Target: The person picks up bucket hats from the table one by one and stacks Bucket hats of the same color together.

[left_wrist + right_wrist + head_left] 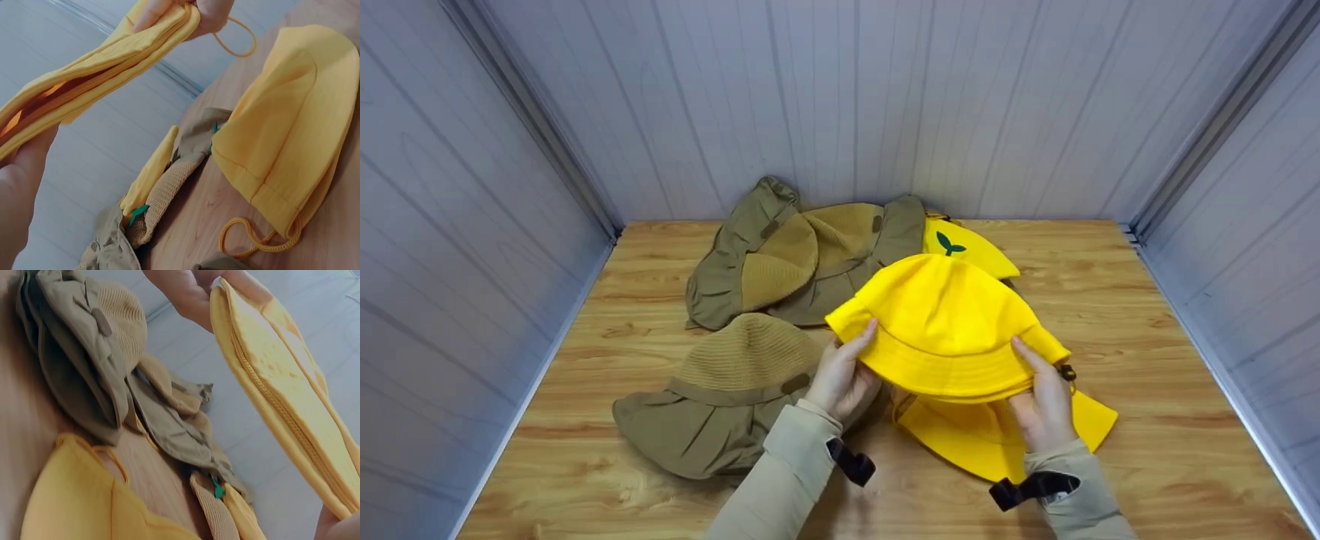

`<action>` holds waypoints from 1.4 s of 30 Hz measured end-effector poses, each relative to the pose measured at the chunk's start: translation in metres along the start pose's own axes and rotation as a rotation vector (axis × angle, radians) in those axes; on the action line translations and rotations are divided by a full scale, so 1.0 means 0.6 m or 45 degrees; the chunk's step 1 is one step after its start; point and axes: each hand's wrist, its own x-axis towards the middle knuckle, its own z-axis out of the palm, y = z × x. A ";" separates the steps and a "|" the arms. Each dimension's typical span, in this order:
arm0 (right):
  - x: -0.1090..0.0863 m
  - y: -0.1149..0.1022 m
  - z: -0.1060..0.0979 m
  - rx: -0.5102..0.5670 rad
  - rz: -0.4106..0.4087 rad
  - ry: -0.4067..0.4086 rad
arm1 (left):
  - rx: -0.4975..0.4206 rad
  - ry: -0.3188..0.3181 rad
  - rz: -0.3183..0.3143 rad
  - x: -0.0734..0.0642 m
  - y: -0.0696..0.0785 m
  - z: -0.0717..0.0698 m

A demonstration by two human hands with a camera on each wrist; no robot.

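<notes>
A yellow bucket hat (949,322) is held up above the table, pressed rather flat, its brim toward me. My left hand (844,379) pinches one side of the brim, thumb on top and fingers beneath. On the other side my right hand (1044,397) grips the brim the same way, beside a dark cord stopper (1066,372). The left wrist view shows the folded edges of the held hat (107,76) running between both hands. Partly hidden below it, a second yellow hat (960,431) lies on the table.
A tan knit-crowned hat (712,420) with a wide brown brim lies front left. More such hats (776,262) overlap at the back, beside a yellow hat (979,247) with a green sprout motif (950,244). Pale panelled walls (825,97) enclose the wooden table (1147,330).
</notes>
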 end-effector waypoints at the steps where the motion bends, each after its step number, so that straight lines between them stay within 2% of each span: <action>1: -0.001 -0.003 -0.003 0.000 -0.003 0.003 | -0.001 0.003 0.001 0.000 -0.001 -0.001; 8: -0.003 -0.018 -0.018 -0.095 -0.077 0.047 | 0.020 -0.005 -0.009 -0.001 -0.010 -0.003; 17: -0.004 -0.026 -0.037 -0.199 -0.115 0.111 | 0.293 0.048 -0.039 0.001 -0.017 -0.007; 25: -0.005 -0.037 -0.053 -0.266 -0.336 0.228 | 0.446 0.119 -0.089 0.001 -0.024 -0.009; 29: -0.008 -0.048 -0.063 -0.345 -0.388 0.261 | 0.527 0.132 -0.118 0.000 -0.027 -0.010; 38: -0.013 -0.069 -0.086 -0.405 -0.400 0.322 | 0.713 0.089 -0.173 0.003 -0.038 -0.010; 42: -0.014 -0.074 -0.095 -0.443 -0.409 0.309 | 0.787 0.074 -0.213 0.003 -0.048 -0.013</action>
